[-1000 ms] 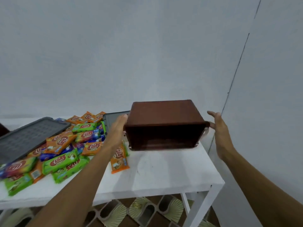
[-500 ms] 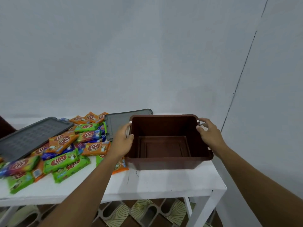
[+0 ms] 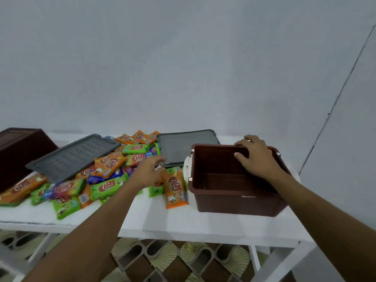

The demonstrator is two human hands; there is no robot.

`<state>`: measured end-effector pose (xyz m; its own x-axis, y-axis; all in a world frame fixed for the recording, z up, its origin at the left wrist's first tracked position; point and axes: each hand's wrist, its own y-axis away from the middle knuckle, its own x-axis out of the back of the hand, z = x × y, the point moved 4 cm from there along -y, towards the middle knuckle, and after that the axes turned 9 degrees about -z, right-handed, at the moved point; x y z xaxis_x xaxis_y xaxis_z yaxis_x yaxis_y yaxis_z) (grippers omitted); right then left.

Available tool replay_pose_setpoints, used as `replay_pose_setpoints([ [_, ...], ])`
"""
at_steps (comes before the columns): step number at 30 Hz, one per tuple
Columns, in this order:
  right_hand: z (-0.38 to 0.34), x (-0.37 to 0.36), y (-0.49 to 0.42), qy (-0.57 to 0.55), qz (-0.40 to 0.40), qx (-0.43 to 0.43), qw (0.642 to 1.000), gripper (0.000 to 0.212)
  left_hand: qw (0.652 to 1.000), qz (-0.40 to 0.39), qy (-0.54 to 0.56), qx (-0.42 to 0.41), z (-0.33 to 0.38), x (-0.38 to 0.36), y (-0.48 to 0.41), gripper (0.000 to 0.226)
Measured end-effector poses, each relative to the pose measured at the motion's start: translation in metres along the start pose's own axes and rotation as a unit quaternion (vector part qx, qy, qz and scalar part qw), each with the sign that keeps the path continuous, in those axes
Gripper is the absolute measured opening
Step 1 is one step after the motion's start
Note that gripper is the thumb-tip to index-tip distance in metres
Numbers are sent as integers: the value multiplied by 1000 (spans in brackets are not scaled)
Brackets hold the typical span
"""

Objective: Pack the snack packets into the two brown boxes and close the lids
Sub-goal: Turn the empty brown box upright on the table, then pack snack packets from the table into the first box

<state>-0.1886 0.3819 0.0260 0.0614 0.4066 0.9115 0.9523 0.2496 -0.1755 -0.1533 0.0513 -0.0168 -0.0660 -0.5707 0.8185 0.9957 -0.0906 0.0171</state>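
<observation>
White table (image 3: 154, 220), brown box (image 3: 234, 204), grey wall (image 3: 183, 68), patterned floor (image 3: 162, 260)

Open box (image 3: 234, 202) at table (image 3: 203, 226) right, packets (image 3: 105, 176) heaped left, lid (image 3: 183, 147) behind between.

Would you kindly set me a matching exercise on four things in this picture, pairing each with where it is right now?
Things:
1. right hand
2. left hand
3. gridded grey lid
4. smooth grey lid

Places:
A. lying slanted on the snack packets
B. gripping the far rim of the open brown box
C. just behind and left of the open brown box
D. stretched out over the snack packets

Pairs: 1-B, 2-D, 3-A, 4-C
</observation>
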Motion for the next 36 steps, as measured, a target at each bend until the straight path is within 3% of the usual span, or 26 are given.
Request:
replay_pose_setpoints([
  [7,-110,-47,-26,21,-48,105,993,30,982,-93,-165,15,-77,9,-8,59],
  [11,-162,-80,-30,213,-147,137,956,41,951,-150,-270,-28,-83,6,-20,74],
  [16,-198,-112,-31,391,-208,66,894,38,946,-157,-268,-93,-91,10,-34,85],
  [20,-207,-139,-32,445,-266,-21,855,59,951,-139,-238,-138,-101,29,-34,93],
  [22,-212,-148,-34,449,-281,-31,848,56,954,-151,-220,-138,-109,41,-36,99],
  [24,-220,-154,-37,426,-282,-30,859,41,957,-155,-203,-138,-116,51,-37,103],
  [28,-237,-151,-47,343,-252,-62,903,46,974,-142,-148,-98,-129,66,-38,102],
  [32,-254,-111,-65,132,-174,-59,974,35,980,-73,-159,-93,-127,82,-43,94],
  [33,-254,-98,-71,84,-150,-52,984,39,981,-56,-161,-97,-123,88,-46,92],
  [36,-240,-61,-84,-11,-78,-40,996,77,981,-36,-159,-108,-102,99,-57,88],
])
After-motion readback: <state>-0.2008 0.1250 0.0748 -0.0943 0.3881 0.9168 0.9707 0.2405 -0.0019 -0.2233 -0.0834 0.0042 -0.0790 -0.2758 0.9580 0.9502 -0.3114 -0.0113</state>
